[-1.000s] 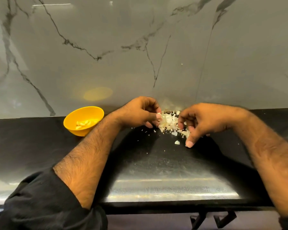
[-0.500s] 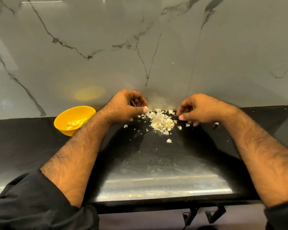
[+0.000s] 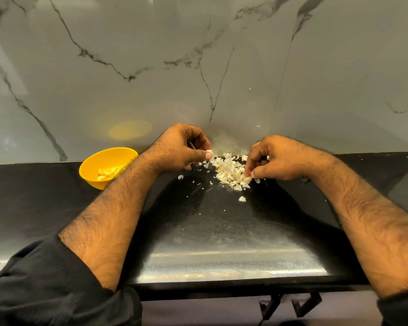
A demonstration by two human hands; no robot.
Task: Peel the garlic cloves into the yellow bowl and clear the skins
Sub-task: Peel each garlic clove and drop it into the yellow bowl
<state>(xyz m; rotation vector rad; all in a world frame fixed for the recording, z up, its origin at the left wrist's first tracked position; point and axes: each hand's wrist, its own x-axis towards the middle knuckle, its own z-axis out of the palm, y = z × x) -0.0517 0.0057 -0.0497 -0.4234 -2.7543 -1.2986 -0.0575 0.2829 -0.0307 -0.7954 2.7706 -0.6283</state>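
A pile of white garlic skins [image 3: 229, 171] lies on the black counter [image 3: 198, 220] close to the wall. My left hand [image 3: 181, 149] hovers at the pile's left edge and pinches a small white piece [image 3: 209, 152] between thumb and fingertips. My right hand [image 3: 272, 158] rests at the pile's right edge, its thumb and fingers pinching a piece [image 3: 247, 179] down in the skins. The yellow bowl [image 3: 92, 169] stands to the left against the wall, with several peeled cloves [image 3: 107, 172] inside. A loose scrap [image 3: 242, 199] lies nearer me.
A grey marbled wall [image 3: 198, 67] rises directly behind the counter. Small skin flakes [image 3: 180, 177] are scattered left of the pile. The counter's front edge [image 3: 222, 282] runs near my elbows, with dark metal brackets [image 3: 292, 304] below it.
Both hands drew apart from the pile, then my right hand came back down onto its right edge. My left hand lifted slightly with a small piece pinched in it.
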